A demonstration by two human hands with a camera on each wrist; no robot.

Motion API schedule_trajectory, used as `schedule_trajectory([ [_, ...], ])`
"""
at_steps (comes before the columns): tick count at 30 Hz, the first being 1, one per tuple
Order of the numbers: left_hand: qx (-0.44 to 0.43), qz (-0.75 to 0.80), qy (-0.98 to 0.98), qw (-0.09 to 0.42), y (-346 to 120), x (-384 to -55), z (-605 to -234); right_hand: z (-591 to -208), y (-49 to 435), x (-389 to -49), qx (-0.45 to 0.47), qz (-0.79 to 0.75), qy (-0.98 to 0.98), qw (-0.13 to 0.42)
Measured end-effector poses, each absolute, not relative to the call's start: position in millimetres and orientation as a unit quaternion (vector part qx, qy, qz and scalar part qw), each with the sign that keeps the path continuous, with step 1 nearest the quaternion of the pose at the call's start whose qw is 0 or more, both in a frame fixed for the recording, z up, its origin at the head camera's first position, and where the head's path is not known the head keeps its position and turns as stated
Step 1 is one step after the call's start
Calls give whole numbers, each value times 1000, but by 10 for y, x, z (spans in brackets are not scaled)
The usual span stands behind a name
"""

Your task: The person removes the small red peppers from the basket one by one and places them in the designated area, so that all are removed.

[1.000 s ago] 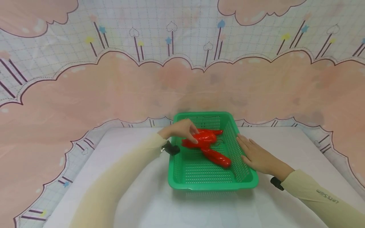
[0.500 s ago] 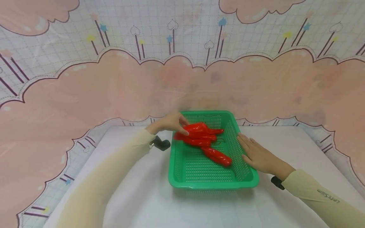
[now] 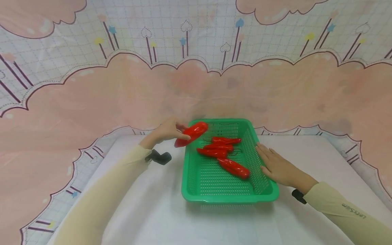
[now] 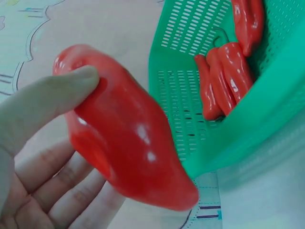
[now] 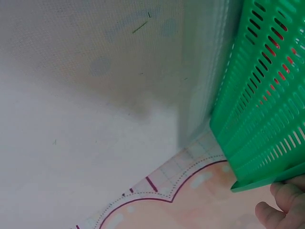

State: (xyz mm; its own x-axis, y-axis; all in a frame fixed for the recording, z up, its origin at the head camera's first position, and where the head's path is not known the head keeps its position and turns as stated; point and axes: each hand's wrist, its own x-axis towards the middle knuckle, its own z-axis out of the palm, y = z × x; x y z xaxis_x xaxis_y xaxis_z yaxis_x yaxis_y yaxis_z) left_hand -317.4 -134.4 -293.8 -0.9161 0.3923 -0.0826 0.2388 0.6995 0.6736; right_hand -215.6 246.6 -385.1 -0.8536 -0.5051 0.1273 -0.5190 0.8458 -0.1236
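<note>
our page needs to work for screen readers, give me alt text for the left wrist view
A left hand holds a shiny red pepper. Beyond it, to the right of the picture, a slotted green basket holds more peppers.

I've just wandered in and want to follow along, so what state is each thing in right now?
Held pepper: off the table, tilted, no cut visible
Left grip: holding that pepper, thumb pressed on it
Four other peppers: lying close together inside the basket
Green basket: upright, uncovered, standing on the table
Right grip: fingers straight, at the basket's right rim
Table: bearing the basket
</note>
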Motion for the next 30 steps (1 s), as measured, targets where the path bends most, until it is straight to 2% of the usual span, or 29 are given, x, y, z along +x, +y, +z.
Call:
schedule_trajectory([
  [13,80,400,910,77,-1693,-3064,-3095,-3853,2476,-2164,266,79,-960,34],
  [30,-27,410,908,81,-2302,-2922,-3176,-3834,2475,-2180,259,72,-963,19],
])
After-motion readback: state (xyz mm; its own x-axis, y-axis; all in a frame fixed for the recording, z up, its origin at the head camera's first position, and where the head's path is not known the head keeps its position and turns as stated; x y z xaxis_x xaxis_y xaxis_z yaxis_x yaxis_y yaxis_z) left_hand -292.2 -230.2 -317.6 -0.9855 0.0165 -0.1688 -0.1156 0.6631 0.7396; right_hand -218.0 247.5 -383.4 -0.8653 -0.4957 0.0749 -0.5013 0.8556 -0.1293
